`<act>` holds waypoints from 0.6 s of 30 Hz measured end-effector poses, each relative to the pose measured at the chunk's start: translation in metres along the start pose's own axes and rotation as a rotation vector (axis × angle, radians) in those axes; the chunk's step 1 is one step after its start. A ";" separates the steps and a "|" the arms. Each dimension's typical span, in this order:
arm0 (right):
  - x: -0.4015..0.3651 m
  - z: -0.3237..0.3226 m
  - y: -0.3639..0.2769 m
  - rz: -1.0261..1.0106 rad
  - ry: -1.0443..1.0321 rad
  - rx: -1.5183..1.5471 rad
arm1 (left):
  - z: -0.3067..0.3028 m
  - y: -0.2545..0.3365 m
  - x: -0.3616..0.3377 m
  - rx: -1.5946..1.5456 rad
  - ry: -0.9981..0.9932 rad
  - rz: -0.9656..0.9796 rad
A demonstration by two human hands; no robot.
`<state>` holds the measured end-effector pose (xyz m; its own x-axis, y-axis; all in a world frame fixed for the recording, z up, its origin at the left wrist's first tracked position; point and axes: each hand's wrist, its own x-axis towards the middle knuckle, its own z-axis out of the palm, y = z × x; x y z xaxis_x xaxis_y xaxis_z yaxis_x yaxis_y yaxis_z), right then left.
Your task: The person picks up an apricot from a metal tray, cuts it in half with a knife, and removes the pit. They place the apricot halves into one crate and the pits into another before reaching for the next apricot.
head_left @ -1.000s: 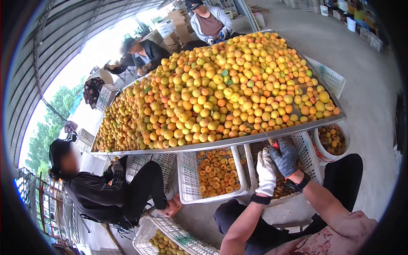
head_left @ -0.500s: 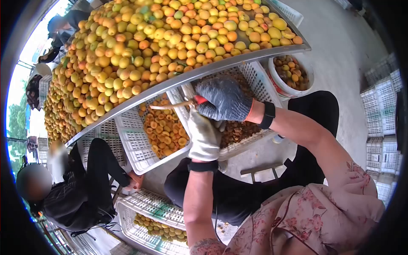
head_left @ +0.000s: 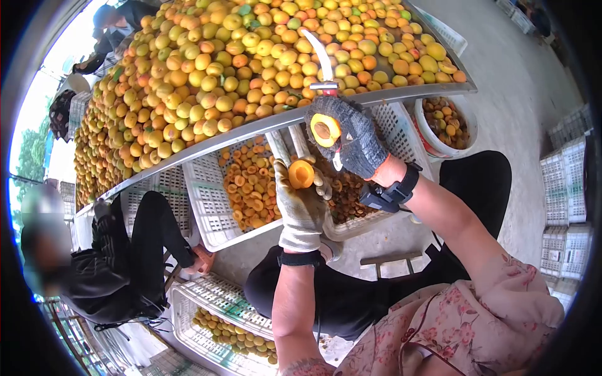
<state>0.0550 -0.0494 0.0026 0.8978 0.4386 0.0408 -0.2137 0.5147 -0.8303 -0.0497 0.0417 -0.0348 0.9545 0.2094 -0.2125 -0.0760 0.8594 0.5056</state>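
Note:
My left hand [head_left: 297,210], in a pale glove, holds an apricot half [head_left: 301,174] with its hollow cut face up. My right hand [head_left: 359,139], in a dark grey knitted glove, grips a knife [head_left: 322,56] whose curved blade points up and away over the fruit table. Against the same glove sits another apricot half [head_left: 325,130], with the brown stone still in its middle. Below my hands are a white crate of cut apricot halves [head_left: 249,195] and a crate of brown stones [head_left: 351,200], partly hidden by my hands.
A metal-edged table [head_left: 251,128] heaped with whole apricots [head_left: 207,69] lies ahead. A white bucket [head_left: 469,128] of darker fruit stands at the right. Another person [head_left: 119,263] sits at the left. A crate of fruit [head_left: 219,307] sits near my legs; stacked crates [head_left: 567,188] stand far right.
The apricot has come apart into two halves, one in each hand. My right hand has turned and risen slightly, swinging the blade from pointing left to pointing up.

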 end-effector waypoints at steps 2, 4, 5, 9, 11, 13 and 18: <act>0.001 0.003 0.010 -0.442 -0.171 -0.381 | -0.005 0.005 -0.002 -0.026 0.145 0.016; 0.001 0.005 0.012 -0.416 -0.219 -0.453 | -0.007 0.014 -0.006 0.068 0.315 0.135; 0.003 0.005 0.014 -0.381 -0.227 -0.395 | -0.009 0.018 -0.002 0.364 0.556 0.284; 0.001 0.017 0.010 0.148 -0.072 0.098 | -0.032 0.033 0.010 0.790 0.728 0.589; 0.003 0.023 0.019 0.155 -0.030 0.116 | -0.030 0.029 0.014 0.765 0.519 0.494; 0.000 0.025 0.041 0.148 0.049 0.038 | 0.018 0.009 0.003 0.609 0.249 0.419; -0.005 0.006 0.055 -0.397 0.114 -0.793 | 0.009 -0.018 0.009 1.326 0.261 0.682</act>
<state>0.0365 -0.0192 -0.0398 0.8908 0.2384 0.3867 0.4122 -0.0665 -0.9086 -0.0367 0.0241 -0.0382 0.7579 0.5788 0.3009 -0.0265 -0.4336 0.9007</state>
